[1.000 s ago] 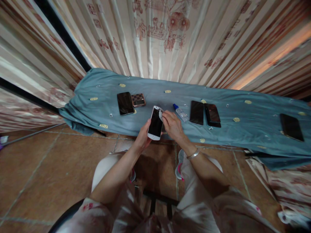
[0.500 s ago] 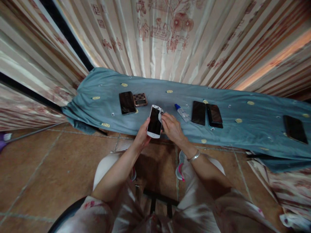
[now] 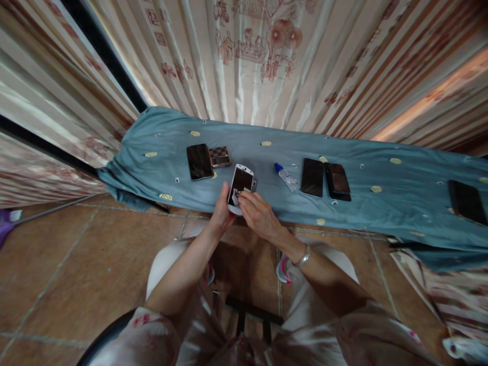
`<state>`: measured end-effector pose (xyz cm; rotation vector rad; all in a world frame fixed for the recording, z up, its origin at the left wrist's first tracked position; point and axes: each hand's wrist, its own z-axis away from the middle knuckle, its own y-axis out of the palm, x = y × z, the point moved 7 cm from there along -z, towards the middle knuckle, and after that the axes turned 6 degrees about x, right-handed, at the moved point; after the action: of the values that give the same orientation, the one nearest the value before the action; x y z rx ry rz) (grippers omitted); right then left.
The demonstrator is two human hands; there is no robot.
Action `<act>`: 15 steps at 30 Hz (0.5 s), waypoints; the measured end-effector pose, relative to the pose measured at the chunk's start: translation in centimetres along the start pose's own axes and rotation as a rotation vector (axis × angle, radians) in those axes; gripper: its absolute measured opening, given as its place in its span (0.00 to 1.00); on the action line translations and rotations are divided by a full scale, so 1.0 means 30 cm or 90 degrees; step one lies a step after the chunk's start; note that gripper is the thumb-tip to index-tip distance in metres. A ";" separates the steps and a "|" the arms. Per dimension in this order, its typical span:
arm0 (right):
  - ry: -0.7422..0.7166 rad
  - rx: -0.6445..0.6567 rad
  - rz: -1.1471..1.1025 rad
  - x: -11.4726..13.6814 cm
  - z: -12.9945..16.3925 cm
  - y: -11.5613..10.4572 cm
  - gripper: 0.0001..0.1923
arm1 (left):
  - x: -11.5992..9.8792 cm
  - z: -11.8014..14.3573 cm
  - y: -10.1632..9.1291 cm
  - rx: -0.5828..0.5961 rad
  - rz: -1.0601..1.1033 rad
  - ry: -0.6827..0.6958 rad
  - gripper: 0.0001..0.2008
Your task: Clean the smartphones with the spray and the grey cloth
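Observation:
A white smartphone (image 3: 243, 178) with a dark screen is held in my left hand (image 3: 222, 210), thumb along its left edge, just over the front edge of the cloth-covered table. My right hand (image 3: 260, 213) pinches a small whitish wipe (image 3: 235, 197) and presses it on the lower part of the screen. The right fingertips partly hide the wipe and the phone's lower right side. To the right of the phone lies a small clear bottle (image 3: 287, 178) with a blue cap.
A blue-green cloth (image 3: 263, 157) covers the long table. Left on it lie a black phone (image 3: 200, 161) and a checkered case (image 3: 220, 156). Farther right are a black phone (image 3: 311, 177), stacked dark phones (image 3: 337, 180) and another dark phone (image 3: 467, 201). A curtain (image 3: 267, 61) hangs behind.
My right hand has moved the wipe down and left, from the phone's upper right edge to the lower screen. The phone has shifted slightly left in my left hand.

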<state>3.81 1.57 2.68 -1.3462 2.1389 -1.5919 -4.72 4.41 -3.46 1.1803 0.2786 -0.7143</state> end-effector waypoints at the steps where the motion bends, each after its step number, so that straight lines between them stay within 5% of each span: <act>1: -0.003 0.004 -0.009 0.003 0.000 0.000 0.16 | 0.004 0.002 0.002 -0.006 0.000 -0.001 0.26; 15: 0.092 -0.072 0.006 -0.149 -0.038 -0.055 0.18 | 0.075 0.032 0.052 0.043 -0.081 0.002 0.21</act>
<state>6.68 5.53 2.89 -1.2875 2.3483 -1.6327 -2.18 3.02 -3.20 1.2357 0.3372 -0.8389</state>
